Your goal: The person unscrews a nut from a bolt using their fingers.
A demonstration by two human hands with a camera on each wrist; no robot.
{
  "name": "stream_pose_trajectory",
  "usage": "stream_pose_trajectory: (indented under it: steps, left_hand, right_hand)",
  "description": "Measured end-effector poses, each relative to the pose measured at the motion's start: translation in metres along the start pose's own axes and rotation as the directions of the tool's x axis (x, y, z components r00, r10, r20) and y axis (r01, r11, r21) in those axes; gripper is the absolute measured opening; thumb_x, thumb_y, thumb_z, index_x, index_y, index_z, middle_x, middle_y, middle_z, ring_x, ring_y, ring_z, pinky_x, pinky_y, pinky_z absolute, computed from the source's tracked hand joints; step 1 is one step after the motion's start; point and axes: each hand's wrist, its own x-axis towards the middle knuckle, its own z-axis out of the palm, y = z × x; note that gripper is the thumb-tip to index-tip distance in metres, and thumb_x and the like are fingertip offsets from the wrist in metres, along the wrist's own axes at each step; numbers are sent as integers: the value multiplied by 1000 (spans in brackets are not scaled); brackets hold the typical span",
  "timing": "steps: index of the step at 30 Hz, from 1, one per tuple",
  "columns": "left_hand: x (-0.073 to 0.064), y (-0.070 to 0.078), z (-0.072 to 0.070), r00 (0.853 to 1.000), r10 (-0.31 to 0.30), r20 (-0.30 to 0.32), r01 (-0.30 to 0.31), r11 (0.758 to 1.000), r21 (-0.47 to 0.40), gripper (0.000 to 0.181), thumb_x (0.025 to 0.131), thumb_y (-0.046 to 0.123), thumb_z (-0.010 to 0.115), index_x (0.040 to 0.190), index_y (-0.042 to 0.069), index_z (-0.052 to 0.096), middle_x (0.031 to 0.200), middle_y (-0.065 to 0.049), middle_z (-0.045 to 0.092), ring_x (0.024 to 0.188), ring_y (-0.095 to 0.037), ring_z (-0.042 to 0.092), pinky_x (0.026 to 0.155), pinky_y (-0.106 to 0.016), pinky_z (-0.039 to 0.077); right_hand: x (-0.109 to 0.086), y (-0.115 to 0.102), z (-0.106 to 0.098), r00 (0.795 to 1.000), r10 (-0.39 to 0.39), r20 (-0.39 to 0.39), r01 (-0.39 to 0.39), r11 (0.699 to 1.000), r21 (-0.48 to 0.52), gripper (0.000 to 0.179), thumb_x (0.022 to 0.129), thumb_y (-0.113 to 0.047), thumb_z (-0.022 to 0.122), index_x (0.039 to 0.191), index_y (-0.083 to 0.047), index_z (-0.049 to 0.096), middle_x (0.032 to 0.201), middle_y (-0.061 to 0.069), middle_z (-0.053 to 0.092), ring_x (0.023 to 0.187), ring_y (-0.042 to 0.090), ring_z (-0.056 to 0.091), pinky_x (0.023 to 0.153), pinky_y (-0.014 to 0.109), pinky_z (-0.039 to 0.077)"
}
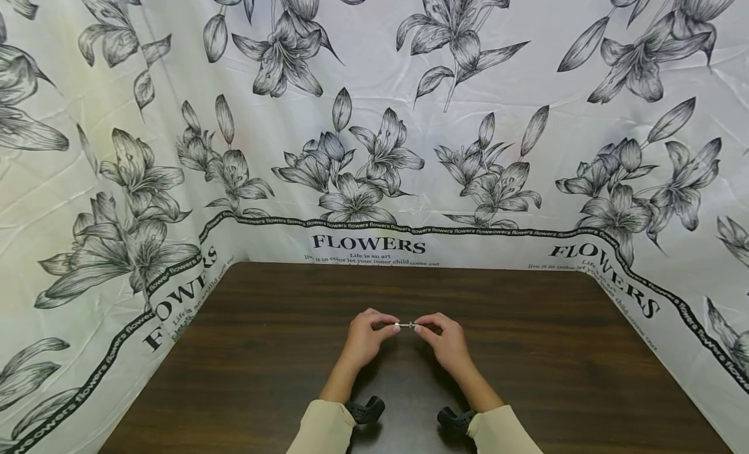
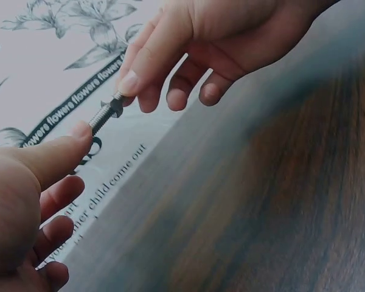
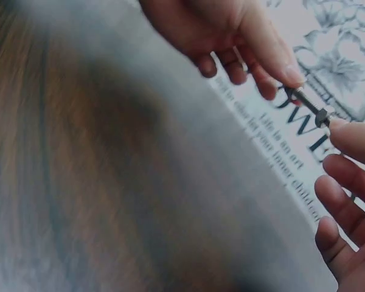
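Note:
A small metal bolt (image 2: 101, 117) with a threaded shaft is held level between two hands above the table. My left hand (image 1: 364, 337) pinches one end of it between thumb and fingertips, which hide that end. A hex nut (image 3: 322, 117) sits on the shaft close to the right hand's fingertips. With thumb and forefinger, my right hand (image 1: 447, 342) pinches the bolt's other end, just past the nut. The remaining fingers of both hands are loosely bent and hold nothing.
Below the hands lies a dark wood-grain table (image 1: 281, 350). A white cloth (image 1: 374, 181) printed with lilies and lettering hangs behind and along its sides. A black wrist device (image 1: 367, 410) is on the left wrist, another (image 1: 455, 420) on the right.

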Motion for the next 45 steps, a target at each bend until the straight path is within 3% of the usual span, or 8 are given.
stream_pose_trajectory:
  steps: [9,16,19,28,37,45]
  left_hand:
    - [-3,12,-3,1000,-16,-18,15,999,-44,15,83,23,78,95,14,78,86,10,63,78,-15,54,69,-30,45]
    - [-8,21,-4,999,-9,-34,6,995,-102,11,83,23,78,93,19,78,85,10,64,83,-19,57,69,-29,49]
    - [-8,24,-4,999,1,-38,-6,993,-120,11,84,21,77,94,18,78,86,10,65,84,-18,57,69,-29,50]
    - [-6,32,-5,998,7,-58,-15,989,-144,13,83,18,78,95,15,78,84,10,67,78,-14,56,66,-28,48]
    - [-6,41,0,998,-55,-44,40,958,-283,14,87,8,73,101,6,74,90,-3,71,79,-18,64,67,-27,54]
    - [-13,85,-15,996,-85,-40,64,927,-369,15,87,-2,69,102,-5,70,90,-17,69,81,-37,67,69,-38,58]
  right_hand:
    - [-4,-16,-4,999,37,-30,-33,993,117,9,82,-1,76,88,-6,74,83,5,69,68,11,59,60,23,50]
    - [-11,-57,-15,999,21,-40,-16,992,128,5,83,4,73,88,4,71,83,15,68,68,10,58,60,23,50]
    - [-11,-65,-19,999,29,-41,-24,991,133,7,82,6,72,89,4,71,83,16,69,69,11,59,61,23,50]
    - [-10,-76,-24,999,40,-35,-34,990,137,6,83,6,72,89,5,71,83,14,69,69,14,59,61,21,50]
    - [-6,-81,-27,997,64,-32,-59,988,144,7,84,5,71,91,5,71,85,14,69,71,18,60,63,21,50]
    - [0,-70,-24,996,86,-8,-83,982,168,8,86,1,71,93,5,71,86,14,69,73,18,60,64,22,50]
